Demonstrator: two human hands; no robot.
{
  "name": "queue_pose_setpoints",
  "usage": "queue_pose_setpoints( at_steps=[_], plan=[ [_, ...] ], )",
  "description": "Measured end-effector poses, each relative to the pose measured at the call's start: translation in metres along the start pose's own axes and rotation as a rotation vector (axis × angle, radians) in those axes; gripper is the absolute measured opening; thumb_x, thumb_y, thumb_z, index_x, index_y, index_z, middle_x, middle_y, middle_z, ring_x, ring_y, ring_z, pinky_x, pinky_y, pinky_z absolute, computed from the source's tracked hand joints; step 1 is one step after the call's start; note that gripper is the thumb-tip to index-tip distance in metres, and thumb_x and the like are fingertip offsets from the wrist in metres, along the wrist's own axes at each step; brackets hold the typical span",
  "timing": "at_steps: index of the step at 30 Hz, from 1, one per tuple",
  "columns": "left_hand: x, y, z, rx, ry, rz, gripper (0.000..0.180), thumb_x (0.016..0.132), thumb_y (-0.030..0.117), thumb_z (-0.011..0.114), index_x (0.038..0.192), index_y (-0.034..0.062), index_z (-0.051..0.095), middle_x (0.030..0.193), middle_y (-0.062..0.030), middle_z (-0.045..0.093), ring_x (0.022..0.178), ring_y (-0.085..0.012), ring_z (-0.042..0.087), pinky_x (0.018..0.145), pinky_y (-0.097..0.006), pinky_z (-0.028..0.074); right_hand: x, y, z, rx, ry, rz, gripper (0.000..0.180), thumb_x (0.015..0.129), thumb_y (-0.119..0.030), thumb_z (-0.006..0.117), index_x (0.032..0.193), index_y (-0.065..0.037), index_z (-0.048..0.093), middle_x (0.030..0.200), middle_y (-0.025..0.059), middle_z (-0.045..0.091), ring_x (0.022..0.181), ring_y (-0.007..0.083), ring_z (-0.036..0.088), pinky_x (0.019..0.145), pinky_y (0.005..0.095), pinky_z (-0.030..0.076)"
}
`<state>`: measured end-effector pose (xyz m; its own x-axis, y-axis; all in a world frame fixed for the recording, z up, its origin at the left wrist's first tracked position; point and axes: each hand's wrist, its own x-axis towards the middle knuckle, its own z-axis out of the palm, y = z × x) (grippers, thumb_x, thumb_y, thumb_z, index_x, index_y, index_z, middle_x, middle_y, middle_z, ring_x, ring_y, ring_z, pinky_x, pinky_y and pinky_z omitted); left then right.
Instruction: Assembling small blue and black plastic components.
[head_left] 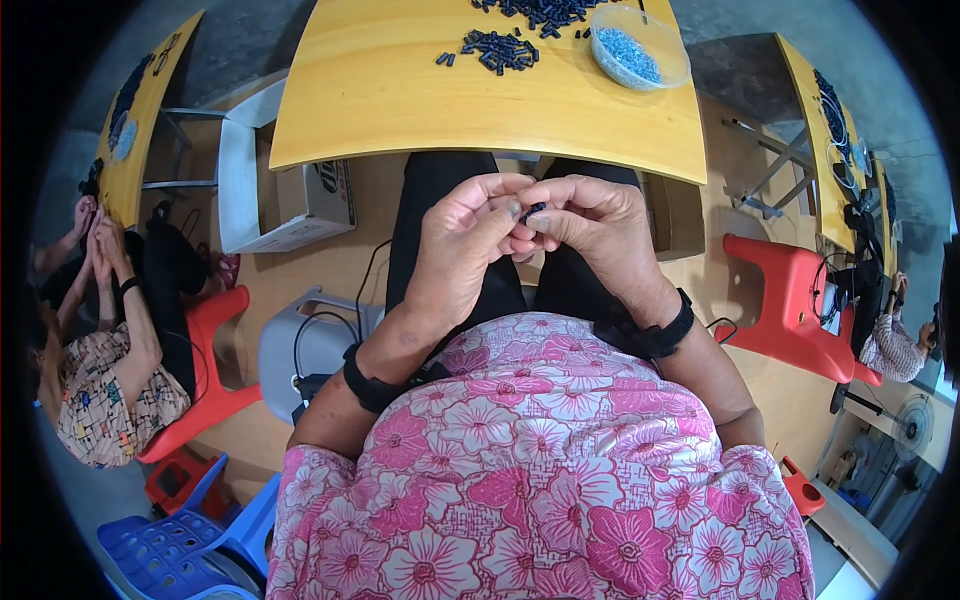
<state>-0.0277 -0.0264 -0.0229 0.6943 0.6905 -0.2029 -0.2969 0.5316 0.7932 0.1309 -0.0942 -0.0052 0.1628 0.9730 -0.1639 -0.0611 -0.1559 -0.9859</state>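
My left hand [462, 240] and my right hand [598, 228] meet above my lap, just off the table's near edge. Between their fingertips is a small black piece [536, 209], mostly covered by the fingers. Thumb and fingers of each hand are pinched together on it; its exact shape is hidden. Beyond the hands, a small heap of short black cylindrical pieces [500, 52] lies on the yellow table [480, 115]. A larger pile of similar pieces [545, 14] sits behind it. To the right, a clear round plastic tub [675, 65] holds many tiny light-blue pieces [625, 58].
An open cardboard box [245, 185] stands under the table at left. Beside me are a grey stool [300, 345], a blue plastic chair [165, 550] and a red stool [785, 290]. Other people sit at tables on both sides; one person's hands [100, 235] show at left.
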Motion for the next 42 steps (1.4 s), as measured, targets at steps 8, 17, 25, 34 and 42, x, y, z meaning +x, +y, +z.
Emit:
queue_pose_setpoints(
  at_steps=[8, 17, 25, 34, 42],
  plan=[
    [-0.002, 0.006, 0.002, 0.013, -0.051, 0.052, 0.028, 0.093, 0.004, 0.054, 0.119, -0.0038, 0.050, 0.096, -0.0099, 0.062, 0.083, -0.0188, 0.066, 0.074, -0.028, 0.055, 0.000, -0.002, -0.001, 0.083, 0.001, 0.010, 0.019, 0.087, -0.003, 0.063, 0.105, 0.000, 0.067, 0.079, 0.0022, 0.066, 0.067, 0.0044, 0.059, 0.058, 0.0178, 0.048],
    [0.001, 0.003, -0.005, -0.097, 0.007, -0.049, 0.037, 0.091, 0.008, 0.059, 0.124, 0.0002, 0.047, 0.096, -0.0063, 0.062, 0.083, -0.0107, 0.062, 0.077, -0.026, 0.053, 0.002, -0.002, -0.002, 0.107, 0.008, 0.066, 0.022, 0.088, -0.004, 0.061, 0.109, 0.001, 0.066, 0.074, 0.0028, 0.064, 0.064, 0.0058, 0.058, 0.053, 0.0195, 0.048],
    [0.001, 0.004, -0.007, 0.007, -0.001, -0.022, 0.032, 0.090, 0.003, 0.060, 0.120, 0.0008, 0.050, 0.100, -0.0074, 0.062, 0.086, -0.0096, 0.061, 0.079, -0.023, 0.052, 0.002, -0.002, 0.002, 0.101, 0.112, 0.011, 0.019, 0.088, -0.004, 0.061, 0.105, 0.003, 0.066, 0.073, 0.0039, 0.064, 0.064, 0.0062, 0.058, 0.053, 0.0199, 0.048],
    [0.004, 0.000, 0.001, 0.269, 0.024, 0.253, 0.020, 0.085, -0.005, 0.061, 0.104, -0.0010, 0.055, 0.089, -0.0069, 0.062, 0.079, -0.0103, 0.063, 0.060, -0.022, 0.055, -0.002, -0.002, 0.005, 0.073, 0.109, -0.034, 0.017, 0.088, -0.004, 0.061, 0.102, 0.003, 0.068, 0.070, 0.0042, 0.063, 0.057, 0.0058, 0.055, 0.047, 0.0195, 0.045],
    [0.000, 0.000, 0.010, 0.382, 0.029, 0.383, 0.011, 0.084, -0.007, 0.061, 0.093, -0.0012, 0.057, 0.084, -0.0065, 0.064, 0.075, -0.0094, 0.064, 0.060, -0.021, 0.054, -0.005, 0.003, 0.002, 0.000, 0.133, -0.063, 0.017, 0.088, -0.006, 0.062, 0.101, 0.004, 0.067, 0.070, 0.0047, 0.064, 0.055, 0.0061, 0.056, 0.046, 0.0194, 0.043]
  ],
)
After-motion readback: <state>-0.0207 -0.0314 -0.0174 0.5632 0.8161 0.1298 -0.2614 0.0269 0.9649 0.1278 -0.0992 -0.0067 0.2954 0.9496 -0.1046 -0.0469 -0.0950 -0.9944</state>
